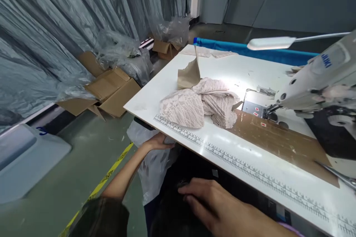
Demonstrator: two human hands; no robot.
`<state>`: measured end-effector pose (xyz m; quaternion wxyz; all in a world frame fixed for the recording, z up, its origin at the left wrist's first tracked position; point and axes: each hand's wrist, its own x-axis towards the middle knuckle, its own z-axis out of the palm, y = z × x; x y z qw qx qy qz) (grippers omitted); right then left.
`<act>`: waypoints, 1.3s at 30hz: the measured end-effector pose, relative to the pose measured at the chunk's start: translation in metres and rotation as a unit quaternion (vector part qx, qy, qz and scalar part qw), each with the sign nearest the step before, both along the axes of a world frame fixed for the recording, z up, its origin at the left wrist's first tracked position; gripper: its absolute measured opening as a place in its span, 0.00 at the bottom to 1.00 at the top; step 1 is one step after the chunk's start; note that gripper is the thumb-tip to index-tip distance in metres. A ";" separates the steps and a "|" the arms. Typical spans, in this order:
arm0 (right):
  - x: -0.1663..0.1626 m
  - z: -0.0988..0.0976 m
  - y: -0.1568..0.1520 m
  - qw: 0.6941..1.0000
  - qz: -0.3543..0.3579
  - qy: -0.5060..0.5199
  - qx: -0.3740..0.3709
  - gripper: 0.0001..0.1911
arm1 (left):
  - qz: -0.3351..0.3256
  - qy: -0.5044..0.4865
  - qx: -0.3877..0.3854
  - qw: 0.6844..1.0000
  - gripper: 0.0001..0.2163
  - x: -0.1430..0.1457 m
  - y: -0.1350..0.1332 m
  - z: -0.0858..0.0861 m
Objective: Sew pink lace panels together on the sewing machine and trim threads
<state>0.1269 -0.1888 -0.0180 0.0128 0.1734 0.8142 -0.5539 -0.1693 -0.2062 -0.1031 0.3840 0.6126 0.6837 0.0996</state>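
My left hand (158,142) reaches under the front edge of the white sewing table (239,155), its fingers curled round a pale piece by a white plastic bag (151,170) that hangs there. My right hand (211,202) lies low in front of me over dark fabric in my lap, fingers stretched and close together, holding nothing that I can see. On the table lies a heap of pale pink lace pieces (200,105) with a beige fabric piece (190,74) sticking up behind it.
A white sewing machine (319,81) stands at the right with a lamp (271,42) above it. A printed ruler (250,170) runs along the table's front edge. Scissors (340,176) lie at the far right. Cardboard boxes (111,90) and plastic sheeting crowd the floor at left.
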 end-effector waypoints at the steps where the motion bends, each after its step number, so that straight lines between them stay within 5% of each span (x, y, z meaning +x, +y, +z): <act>1: 0.008 0.005 0.002 1.000 -0.010 -0.009 -0.006 0.19 | -0.007 0.002 -0.006 1.000 0.30 0.001 -0.010 0.017; 4: 0.026 0.012 0.007 0.999 -0.023 -0.023 -0.007 0.19 | -0.032 -0.055 -0.050 0.997 0.24 0.004 -0.037 0.076; 8: 0.037 0.020 0.012 0.999 -0.037 0.003 0.035 0.17 | 0.116 -0.020 0.236 0.965 0.20 0.003 -0.032 0.138; 11: 0.036 0.032 0.015 0.995 -0.036 0.041 0.078 0.16 | 0.193 0.054 0.356 0.913 0.26 -0.003 0.013 0.152; 16: 0.037 0.054 0.027 0.977 -0.050 0.119 0.169 0.14 | 0.073 -0.019 0.247 0.966 0.29 0.005 0.095 0.135; 20: 0.046 0.059 0.048 0.943 -0.119 0.177 0.255 0.13 | 0.016 -0.030 0.330 0.943 0.30 0.030 0.100 0.113; 22: 0.052 0.059 0.059 0.907 -0.187 0.229 0.299 0.12 | -0.056 0.040 0.416 0.907 0.27 0.043 0.085 0.103; 25: 0.058 0.058 0.072 0.805 -0.314 0.328 0.383 0.13 | -0.208 0.149 0.529 0.809 0.23 0.059 0.057 0.094; 28: 0.058 0.061 0.074 0.743 -0.376 0.364 0.418 0.13 | -0.249 0.218 0.578 0.746 0.26 0.070 0.035 0.088; 34: 0.031 0.078 0.068 0.705 -0.271 0.363 0.545 0.17 | -0.203 0.246 0.668 0.673 0.19 0.080 0.014 0.077; 39: -0.003 0.080 0.090 0.713 -0.136 0.285 0.626 0.18 | -0.209 0.240 0.664 0.676 0.14 0.078 0.007 0.075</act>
